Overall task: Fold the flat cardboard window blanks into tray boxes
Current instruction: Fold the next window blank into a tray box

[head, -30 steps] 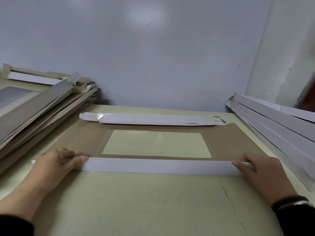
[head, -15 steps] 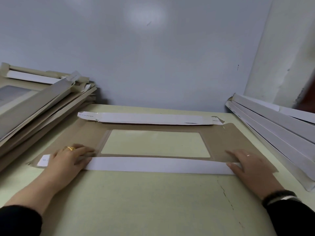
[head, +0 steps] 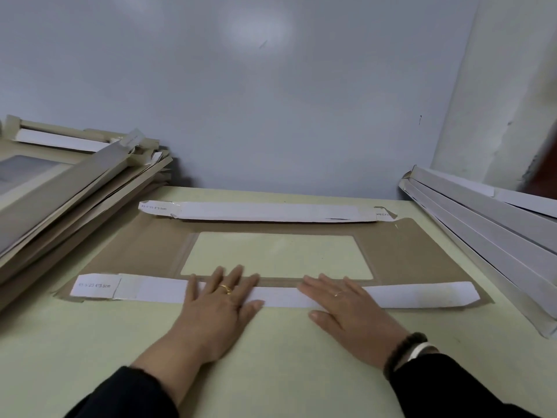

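Pressing near flap [head: 277, 294] of blank [head: 407, 251] flat | left hand [head: 217, 309], right hand [head: 346, 309] side by side | fingers straight, spread

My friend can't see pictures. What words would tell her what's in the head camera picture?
Two open hands, left hand and right hand, press flat on the near white folded flap of a brown cardboard window blank lying on a pale green table. Its far white flap is folded too. Stacks of cardboard pieces sit at the left and right.
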Demonstrator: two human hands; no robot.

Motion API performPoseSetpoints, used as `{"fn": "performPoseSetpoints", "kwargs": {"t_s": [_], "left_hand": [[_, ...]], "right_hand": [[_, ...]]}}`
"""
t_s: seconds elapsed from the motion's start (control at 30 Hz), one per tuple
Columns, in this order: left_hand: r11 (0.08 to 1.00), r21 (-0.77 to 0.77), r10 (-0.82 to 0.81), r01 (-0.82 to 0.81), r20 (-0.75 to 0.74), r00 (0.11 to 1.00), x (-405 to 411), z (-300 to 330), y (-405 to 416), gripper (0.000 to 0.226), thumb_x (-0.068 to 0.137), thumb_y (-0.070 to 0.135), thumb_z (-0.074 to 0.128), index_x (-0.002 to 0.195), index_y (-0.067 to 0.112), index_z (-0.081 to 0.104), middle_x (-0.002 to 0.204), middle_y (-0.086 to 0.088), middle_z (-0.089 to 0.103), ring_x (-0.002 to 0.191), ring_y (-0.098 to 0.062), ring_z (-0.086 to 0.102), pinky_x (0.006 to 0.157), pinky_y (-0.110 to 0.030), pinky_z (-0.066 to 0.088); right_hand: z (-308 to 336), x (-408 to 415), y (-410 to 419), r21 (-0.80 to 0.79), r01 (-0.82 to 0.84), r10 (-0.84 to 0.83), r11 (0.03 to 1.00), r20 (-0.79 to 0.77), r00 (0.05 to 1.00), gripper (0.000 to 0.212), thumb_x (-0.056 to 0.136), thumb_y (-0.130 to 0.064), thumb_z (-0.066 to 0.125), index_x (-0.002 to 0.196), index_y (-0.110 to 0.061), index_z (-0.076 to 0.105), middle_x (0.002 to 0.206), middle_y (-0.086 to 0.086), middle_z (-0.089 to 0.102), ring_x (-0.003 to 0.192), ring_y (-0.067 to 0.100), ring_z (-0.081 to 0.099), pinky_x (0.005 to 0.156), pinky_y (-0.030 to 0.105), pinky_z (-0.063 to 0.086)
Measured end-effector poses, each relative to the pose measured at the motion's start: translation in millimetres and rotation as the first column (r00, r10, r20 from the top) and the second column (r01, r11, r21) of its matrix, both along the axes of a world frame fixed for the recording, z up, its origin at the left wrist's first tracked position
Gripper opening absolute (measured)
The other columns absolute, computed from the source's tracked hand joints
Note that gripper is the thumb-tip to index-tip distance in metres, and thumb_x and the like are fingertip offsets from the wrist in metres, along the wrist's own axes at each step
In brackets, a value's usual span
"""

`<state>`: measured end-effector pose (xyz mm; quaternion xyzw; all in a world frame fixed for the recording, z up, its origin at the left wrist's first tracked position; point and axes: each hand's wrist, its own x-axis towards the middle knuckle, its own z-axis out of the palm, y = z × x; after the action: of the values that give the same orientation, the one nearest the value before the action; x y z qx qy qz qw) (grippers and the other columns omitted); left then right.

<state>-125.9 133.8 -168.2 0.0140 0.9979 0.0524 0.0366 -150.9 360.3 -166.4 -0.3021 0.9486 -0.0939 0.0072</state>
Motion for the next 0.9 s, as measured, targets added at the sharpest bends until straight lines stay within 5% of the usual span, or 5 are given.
{"fn": "performPoseSetpoints", "kwargs": {"t_s": [0.3,0.4,0.57,0.73,0.9], "left_hand": [[0.927,0.045,0.371,-0.373,0.039,0.928,3.6,7.5,-72.5,0.051,0.094,0.057,0.012,0.144,0.045,0.007,0.156,0.012,0.0,0.143,-0.017,-0.001,0.112,-0.046,0.006],[0.915,0.054,0.398,-0.399,0.018,0.917,1.3,5.9,-78.8,0.049,0.095,0.055,0.014,0.142,0.045,0.011,0.155,0.009,0.006,0.141,-0.02,0.005,0.111,-0.045,0.013],[0.912,0.167,0.397,-0.375,-0.127,0.909,0.4,4.3,-74.5,0.049,0.096,0.049,0.023,0.143,0.039,0.017,0.154,0.004,0.015,0.142,-0.021,0.006,0.11,-0.045,0.013],[0.926,0.315,0.349,-0.206,-0.509,0.787,0.6,9.1,-63.0,0.045,0.089,0.028,0.057,0.131,0.015,0.049,0.143,-0.016,0.039,0.138,-0.033,0.024,0.109,-0.046,0.017],[0.962,0.275,0.156,-0.005,-0.532,0.832,4.4,11.6,-38.9,0.054,0.073,0.013,0.077,0.123,0.007,0.059,0.132,-0.02,0.049,0.116,-0.041,0.047,0.093,-0.048,0.04]], "right_hand": [[1.3,-14.9,93.8,0.011,0.343,-0.343,0.939,0.054,0.938,0.045,0.1,-0.035,0.028,0.144,-0.033,0.019,0.154,-0.012,0.01,0.141,0.005,0.008,0.113,0.024,0.008],[2.7,-8.4,106.8,-0.178,0.403,-0.391,0.898,0.101,0.915,0.041,0.095,-0.027,0.046,0.136,-0.02,0.043,0.144,-0.002,0.039,0.133,0.014,0.033,0.106,0.024,0.022],[12.4,0.5,101.2,-0.357,0.381,-0.441,0.853,-0.101,0.892,0.014,0.08,-0.012,0.069,0.074,-0.016,0.057,0.072,0.002,0.058,0.072,0.024,0.052,0.066,0.034,0.035],[15.9,3.5,94.6,-0.438,0.431,-0.466,0.788,0.032,0.884,0.028,0.083,-0.012,0.065,0.062,-0.016,0.047,0.061,0.001,0.051,0.065,0.021,0.048,0.061,0.03,0.034],[18.0,6.4,70.4,-0.609,0.461,-0.448,0.645,0.188,0.874,0.029,0.085,-0.008,0.061,0.059,-0.011,0.051,0.058,-0.001,0.048,0.06,0.013,0.045,0.057,0.021,0.032]]}}
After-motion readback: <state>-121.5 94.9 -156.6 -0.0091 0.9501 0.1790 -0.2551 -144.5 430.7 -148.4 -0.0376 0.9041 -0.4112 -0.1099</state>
